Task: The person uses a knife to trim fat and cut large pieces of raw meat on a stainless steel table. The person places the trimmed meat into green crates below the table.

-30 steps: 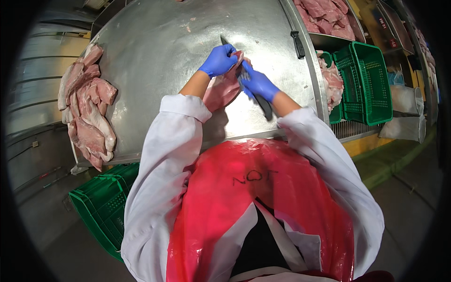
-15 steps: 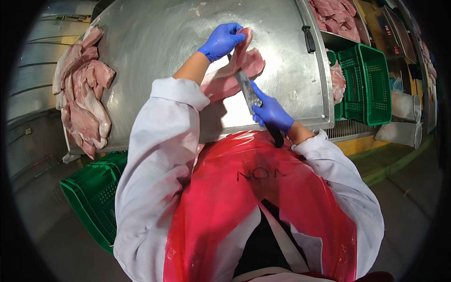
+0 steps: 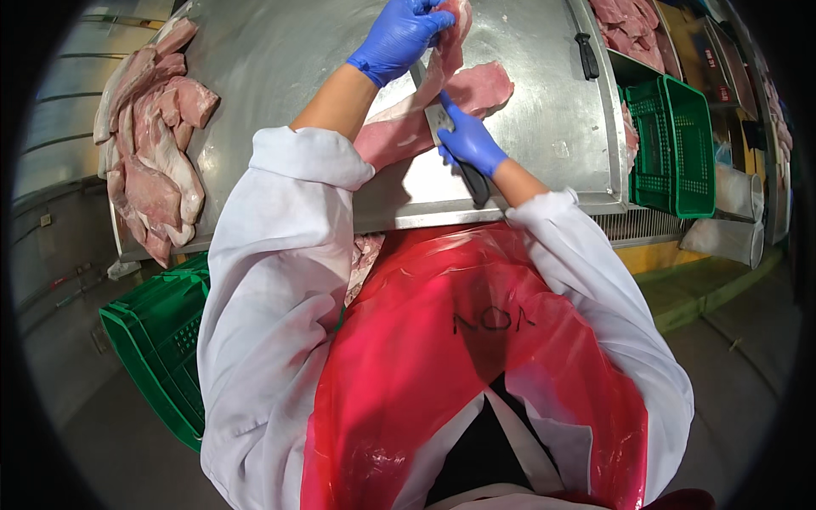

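Observation:
My left hand [image 3: 398, 38], in a blue glove, is closed on the end of a pink meat strip [image 3: 450, 47], lifting it at the top of the view. The strip runs down to a piece of meat [image 3: 480, 85] lying on the steel worktop [image 3: 280, 93]. My right hand [image 3: 472, 146], also blue-gloved, grips a knife [image 3: 472, 183] with a black handle, its blade angled forward against the meat. The lower part of the meat is partly hidden by my left arm.
A pile of meat [image 3: 157, 161] sits at the worktop's left. A black-handled tool [image 3: 586, 55] lies at the right edge. A tray of meat [image 3: 629, 30], a green crate [image 3: 680, 149] and steel containers [image 3: 731, 217] are at the right; another green crate [image 3: 149, 344] is low left.
My left hand has risen toward the top edge, pulling the strip upward. The meat is more spread out, and my right hand with the knife has moved up from half a second ago.

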Tool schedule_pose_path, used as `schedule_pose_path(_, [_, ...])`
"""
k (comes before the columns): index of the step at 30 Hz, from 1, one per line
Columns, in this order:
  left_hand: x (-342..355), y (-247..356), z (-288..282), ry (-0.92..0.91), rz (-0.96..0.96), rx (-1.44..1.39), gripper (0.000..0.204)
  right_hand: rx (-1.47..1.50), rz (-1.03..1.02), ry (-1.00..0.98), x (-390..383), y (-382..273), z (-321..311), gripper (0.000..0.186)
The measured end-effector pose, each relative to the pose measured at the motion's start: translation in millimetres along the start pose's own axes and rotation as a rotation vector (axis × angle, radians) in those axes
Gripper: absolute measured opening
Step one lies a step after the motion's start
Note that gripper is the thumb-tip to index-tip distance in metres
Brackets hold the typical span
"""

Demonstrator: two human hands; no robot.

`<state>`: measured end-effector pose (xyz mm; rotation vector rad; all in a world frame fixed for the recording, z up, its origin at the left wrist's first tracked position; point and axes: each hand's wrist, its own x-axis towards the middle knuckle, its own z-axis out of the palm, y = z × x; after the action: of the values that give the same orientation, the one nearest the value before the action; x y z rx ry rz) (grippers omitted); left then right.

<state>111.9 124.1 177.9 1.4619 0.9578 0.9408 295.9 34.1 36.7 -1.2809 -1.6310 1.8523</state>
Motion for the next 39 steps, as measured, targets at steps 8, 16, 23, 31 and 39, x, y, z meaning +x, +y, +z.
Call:
schedule_pose_path(8, [-48.8,-0.2,-51.7,0.235,0.142,-0.149,0.014,-0.119,0.090,-0.073,-79.9,-7.2,51.1,0.078])
schedule_pose_path(16, [-110.3,45.1,-81.7,0.375,0.194,-0.350,0.011,-0.346,0.054,-0.177,-95.0,-8.8,87.3,0.076])
schedule_pose_path(23, [-180.8,91.8,-95.0,0.420,0.455,-0.519,0.013,-0.292,-0.087,-0.067,19.5,-11.5,148.2,0.074])
schedule_pose_path(31, [-347.0,160.0,-154.6,0.981,0.630,-0.307,0.011,-0.331,0.016,-0.402,-24.8,-15.3,182.7,0.077])
schedule_pose_path(39, [-558.9,141.5,-109.6,1.376,0.371,-0.200,0.038,-0.006,-0.106,-0.243,-20.8,12.1,126.0,0.073])
